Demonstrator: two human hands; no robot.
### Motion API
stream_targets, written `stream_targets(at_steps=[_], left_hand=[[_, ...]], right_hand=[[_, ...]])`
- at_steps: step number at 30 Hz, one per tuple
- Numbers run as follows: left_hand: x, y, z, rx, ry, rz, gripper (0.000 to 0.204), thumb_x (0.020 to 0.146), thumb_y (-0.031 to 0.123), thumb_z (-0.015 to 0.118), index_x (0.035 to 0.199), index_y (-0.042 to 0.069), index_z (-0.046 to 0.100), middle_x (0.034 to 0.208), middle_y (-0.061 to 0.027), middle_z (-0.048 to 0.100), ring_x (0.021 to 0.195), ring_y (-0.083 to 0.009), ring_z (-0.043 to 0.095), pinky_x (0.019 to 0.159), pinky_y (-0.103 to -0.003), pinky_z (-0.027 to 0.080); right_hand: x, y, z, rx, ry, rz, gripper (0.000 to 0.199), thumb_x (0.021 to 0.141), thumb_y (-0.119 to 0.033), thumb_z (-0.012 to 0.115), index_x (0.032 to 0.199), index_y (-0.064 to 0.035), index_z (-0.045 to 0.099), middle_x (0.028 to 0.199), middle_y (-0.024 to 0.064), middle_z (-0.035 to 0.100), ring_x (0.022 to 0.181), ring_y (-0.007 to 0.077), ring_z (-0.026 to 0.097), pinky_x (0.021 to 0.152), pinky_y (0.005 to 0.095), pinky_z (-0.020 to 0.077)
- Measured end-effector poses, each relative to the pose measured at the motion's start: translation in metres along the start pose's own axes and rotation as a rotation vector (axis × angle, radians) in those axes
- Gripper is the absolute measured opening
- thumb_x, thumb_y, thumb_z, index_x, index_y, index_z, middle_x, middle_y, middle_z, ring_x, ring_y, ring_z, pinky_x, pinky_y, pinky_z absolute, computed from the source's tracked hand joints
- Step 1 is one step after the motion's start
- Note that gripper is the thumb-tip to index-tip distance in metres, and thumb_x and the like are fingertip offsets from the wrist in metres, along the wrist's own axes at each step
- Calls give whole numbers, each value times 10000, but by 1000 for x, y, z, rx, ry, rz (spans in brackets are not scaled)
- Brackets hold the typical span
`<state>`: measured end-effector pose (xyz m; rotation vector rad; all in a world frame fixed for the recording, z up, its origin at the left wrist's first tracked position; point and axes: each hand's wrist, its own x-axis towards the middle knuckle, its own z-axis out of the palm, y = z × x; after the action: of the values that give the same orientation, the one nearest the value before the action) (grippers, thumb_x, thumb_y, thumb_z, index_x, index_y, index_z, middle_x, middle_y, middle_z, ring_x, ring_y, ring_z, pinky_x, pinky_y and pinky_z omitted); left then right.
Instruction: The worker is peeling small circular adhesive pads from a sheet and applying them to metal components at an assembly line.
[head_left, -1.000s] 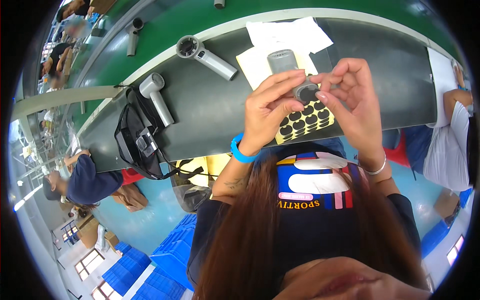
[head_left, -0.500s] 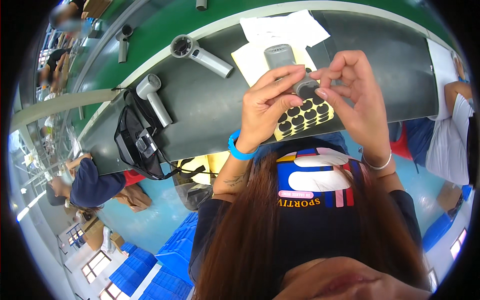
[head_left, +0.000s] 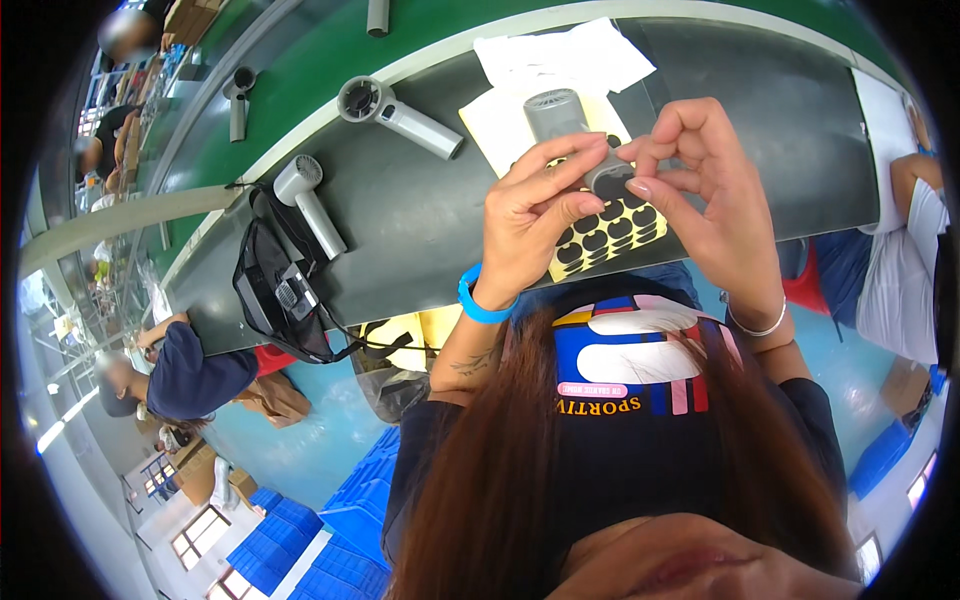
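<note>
Both my hands meet over the bench around a grey handheld fan (head_left: 556, 116), its slotted end pointing away from me. My left hand (head_left: 535, 205) is closed on the fan's side, with thumb and fingers near its lower end. At that lower end sits a dark rounded sticker (head_left: 612, 184). My right hand (head_left: 705, 185) pinches the sticker's edge between thumb and forefinger, the other fingers curled. Fingers hide part of the fan's body. Beneath lies a yellow backing sheet (head_left: 640, 236) with rows of black round stickers (head_left: 595, 242).
White paper (head_left: 560, 58) lies beyond the sheet. Two grey fans (head_left: 420, 130) (head_left: 318, 220) and a black bag (head_left: 265, 290) occupy the bench to the left. More fans ride the green conveyor belt (head_left: 300, 50). People sit at both sides; blue crates (head_left: 270, 540) are stacked behind.
My hands keep nearly the same hold on the fan and sticker. The fans on the green belt have shifted left. The view has moved slightly.
</note>
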<state>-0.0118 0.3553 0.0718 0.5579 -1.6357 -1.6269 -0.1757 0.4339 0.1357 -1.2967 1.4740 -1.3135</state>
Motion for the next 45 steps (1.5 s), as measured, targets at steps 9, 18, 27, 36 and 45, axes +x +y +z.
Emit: stream_targets(at_steps=[9, 18, 27, 36, 45], left_hand=[[0, 0, 0, -28, 12, -21, 368, 793, -45, 672, 1157, 0, 648, 1189, -102, 597, 827, -100, 580, 720, -221, 496], [0, 5, 2, -77, -9, -40, 341, 821, -65, 654, 1159, -20, 637, 1236, -119, 552, 872, -95, 580, 735, -205, 515], [-2, 12, 11, -130, 57, -106, 289, 834, -108, 597, 1116, -54, 631, 1229, -140, 539, 940, -138, 608, 789, -229, 534], [-3, 11, 22, -153, 131, -81, 240, 838, -114, 586, 1069, -64, 631, 1206, -138, 544, 976, -159, 620, 792, -230, 529], [-2, 10, 25, -153, 121, -82, 245, 832, -114, 594, 1066, -57, 637, 1187, -130, 555, 944, -143, 619, 765, -219, 527]], right_hand=[[0, -3, 0, -21, 7, 23, 306, 829, 88, 587, 1057, -37, 424, 862, 58, 569, 989, 173, 612, 818, 278, 523], [-1, -4, 0, -29, 18, 16, 328, 814, 110, 581, 1061, -37, 425, 853, 57, 569, 975, 165, 616, 816, 276, 525], [-2, -3, 1, -84, 32, -3, 338, 804, 114, 588, 1063, -26, 421, 852, 69, 579, 941, 156, 622, 816, 288, 536], [-6, 2, 0, -234, 64, -83, 339, 812, 44, 625, 1085, -32, 438, 827, 83, 612, 854, 175, 637, 769, 287, 506], [-10, -1, 2, -483, 148, -149, 358, 809, 3, 634, 1110, -48, 445, 806, 76, 623, 755, 217, 591, 706, 304, 448]])
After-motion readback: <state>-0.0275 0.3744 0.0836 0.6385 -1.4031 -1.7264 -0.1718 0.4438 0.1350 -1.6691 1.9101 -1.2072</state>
